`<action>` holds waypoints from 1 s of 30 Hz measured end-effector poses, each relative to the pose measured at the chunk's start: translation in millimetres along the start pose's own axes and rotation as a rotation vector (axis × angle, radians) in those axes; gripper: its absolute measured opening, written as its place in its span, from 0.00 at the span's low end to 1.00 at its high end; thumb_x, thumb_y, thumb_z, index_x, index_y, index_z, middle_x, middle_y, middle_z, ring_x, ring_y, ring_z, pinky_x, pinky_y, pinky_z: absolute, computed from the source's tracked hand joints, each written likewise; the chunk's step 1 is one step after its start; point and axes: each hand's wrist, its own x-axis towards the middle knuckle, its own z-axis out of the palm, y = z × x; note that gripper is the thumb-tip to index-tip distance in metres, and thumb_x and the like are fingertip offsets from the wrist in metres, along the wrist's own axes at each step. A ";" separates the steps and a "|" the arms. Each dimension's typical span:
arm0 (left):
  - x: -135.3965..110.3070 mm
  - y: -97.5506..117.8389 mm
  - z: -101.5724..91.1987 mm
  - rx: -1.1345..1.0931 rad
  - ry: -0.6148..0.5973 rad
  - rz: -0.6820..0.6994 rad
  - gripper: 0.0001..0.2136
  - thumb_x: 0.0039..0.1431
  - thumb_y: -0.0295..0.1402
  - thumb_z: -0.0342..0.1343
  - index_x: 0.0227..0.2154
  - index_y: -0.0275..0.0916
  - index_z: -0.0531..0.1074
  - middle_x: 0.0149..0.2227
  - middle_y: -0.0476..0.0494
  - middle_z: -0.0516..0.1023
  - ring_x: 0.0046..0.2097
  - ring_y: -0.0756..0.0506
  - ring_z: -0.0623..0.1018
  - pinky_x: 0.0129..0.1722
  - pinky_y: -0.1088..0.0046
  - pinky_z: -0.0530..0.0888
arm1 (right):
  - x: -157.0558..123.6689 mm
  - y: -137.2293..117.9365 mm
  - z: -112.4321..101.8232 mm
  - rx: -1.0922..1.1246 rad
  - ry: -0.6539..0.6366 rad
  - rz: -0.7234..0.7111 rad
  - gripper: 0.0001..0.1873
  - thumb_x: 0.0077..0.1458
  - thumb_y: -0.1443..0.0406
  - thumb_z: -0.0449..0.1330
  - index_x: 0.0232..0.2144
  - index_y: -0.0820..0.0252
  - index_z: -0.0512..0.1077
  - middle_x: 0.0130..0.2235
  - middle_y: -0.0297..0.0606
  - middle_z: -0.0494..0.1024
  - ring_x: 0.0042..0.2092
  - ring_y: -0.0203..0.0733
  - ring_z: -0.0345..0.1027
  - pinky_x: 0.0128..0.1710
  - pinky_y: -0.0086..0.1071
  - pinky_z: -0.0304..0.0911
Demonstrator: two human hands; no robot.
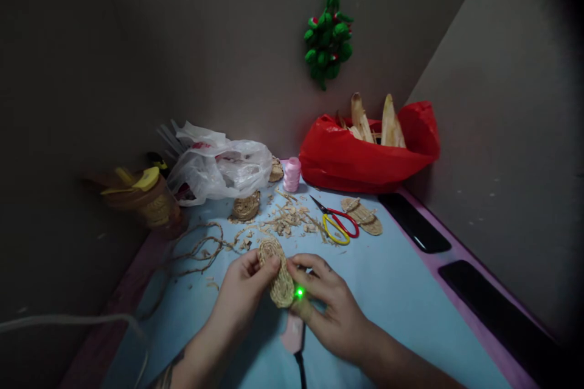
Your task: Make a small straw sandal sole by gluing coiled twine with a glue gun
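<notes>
A small oval sole of coiled, braided straw (pixel 276 276) is held up above the blue table top. My left hand (pixel 246 289) grips its left side, thumb lying on the face. At the right edge, the fingers of my right hand (pixel 323 295) are closed in a pinch against the straw. Below the sole is a pink device (pixel 292 333) with a black cord, and a green light glows between it and my right fingers. Whether that hand touches the device is hidden. A braided straw cord (pixel 207 255) trails leftward from the sole in loose loops.
Red-and-yellow-handled scissors (pixel 337 225) lie beside straw scraps (pixel 292 219). A finished-looking straw slipper (pixel 362 216), a straw coil (pixel 246 206) and pink thread (pixel 292 174) are around them. Behind stand a red bag (pixel 365 164) of dried husks and a plastic bag (pixel 223 164). Black phone-like slabs (pixel 415 223) line the right.
</notes>
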 end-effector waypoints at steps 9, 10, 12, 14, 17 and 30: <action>-0.9 3.0 -1.5 0.050 0.017 -0.006 0.18 0.41 0.42 0.69 0.27 0.33 0.74 0.25 0.46 0.76 0.26 0.50 0.72 0.27 0.76 0.68 | 0.6 2.7 3.3 0.064 -0.030 0.039 0.23 0.54 0.64 0.61 0.53 0.54 0.70 0.49 0.44 0.71 0.50 0.46 0.68 0.50 0.36 0.66; -1.4 3.6 -1.0 0.060 0.020 0.003 0.18 0.40 0.42 0.69 0.27 0.33 0.74 0.25 0.46 0.76 0.26 0.50 0.72 0.27 0.76 0.67 | 0.1 3.8 3.8 0.065 -0.015 0.052 0.23 0.54 0.64 0.61 0.54 0.53 0.69 0.48 0.44 0.71 0.49 0.45 0.69 0.50 0.36 0.67; -2.7 4.7 0.9 0.097 0.043 0.034 0.18 0.41 0.43 0.69 0.26 0.34 0.73 0.24 0.47 0.75 0.25 0.50 0.71 0.26 0.77 0.66 | -1.8 5.4 5.6 0.032 0.029 0.067 0.26 0.54 0.63 0.62 0.56 0.52 0.66 0.48 0.43 0.71 0.49 0.45 0.69 0.49 0.36 0.68; -4.2 5.1 3.2 0.154 0.086 0.073 0.17 0.42 0.44 0.68 0.25 0.35 0.72 0.22 0.49 0.74 0.24 0.51 0.70 0.24 0.78 0.64 | -4.3 5.2 8.4 -0.064 0.085 0.059 0.33 0.52 0.61 0.64 0.59 0.53 0.60 0.50 0.45 0.69 0.52 0.48 0.67 0.51 0.38 0.67; -5.8 4.4 5.3 0.234 0.142 0.114 0.17 0.43 0.45 0.67 0.23 0.36 0.71 0.19 0.52 0.69 0.22 0.52 0.66 0.22 0.78 0.62 | -7.2 2.6 13.4 -0.241 0.153 0.026 0.42 0.50 0.60 0.65 0.63 0.56 0.52 0.56 0.49 0.64 0.57 0.53 0.61 0.54 0.42 0.65; -12.1 -5.9 19.3 0.406 0.104 0.237 0.11 0.43 0.38 0.66 0.24 0.35 0.75 0.23 0.46 0.75 0.28 0.48 0.71 0.29 0.75 0.67 | -6.5 2.5 14.5 -0.404 0.317 -0.113 0.31 0.51 0.70 0.57 0.58 0.59 0.57 0.48 0.47 0.68 0.50 0.51 0.65 0.50 0.48 0.67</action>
